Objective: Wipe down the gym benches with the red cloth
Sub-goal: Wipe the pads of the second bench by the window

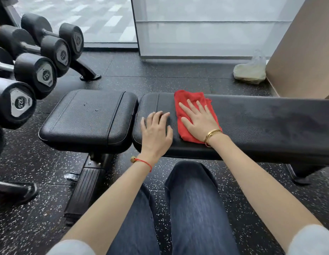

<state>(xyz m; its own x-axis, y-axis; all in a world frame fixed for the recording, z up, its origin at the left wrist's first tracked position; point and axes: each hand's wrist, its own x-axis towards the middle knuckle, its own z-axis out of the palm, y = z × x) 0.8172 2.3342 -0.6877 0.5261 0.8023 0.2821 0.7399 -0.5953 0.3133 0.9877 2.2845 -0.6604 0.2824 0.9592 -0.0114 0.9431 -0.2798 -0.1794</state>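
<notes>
Head view, looking down on a black padded gym bench [252, 124] that runs left to right across the frame. Bench is in two parts: a shorter seat pad [86, 116] on the left and a long back pad on the right, with a narrow gap between them.

Red cloth [192, 107] lies on the long pad near its left end, reaching from the far edge to close to the near edge. Right hand [200, 120] lies flat on top of the cloth, fingers straight and slightly spread, palm pressing down. Gold bracelet [212, 135] on that wrist.

Left hand [156, 129] rests directly on the long pad, just left of the cloth and not touching it; fingers bent with the tips on the leather, holding nothing. Red string bracelet [143, 162] on that wrist.

Dumbbells [36, 72] on a rack at the left edge of frame, beside the seat pad. Black speckled floor [40, 162] under the bench. Person's legs in dark jeans [193, 208] in the foreground. A bagged object [250, 70] sits on the floor beyond the bench, against a tan wall [303, 52].
</notes>
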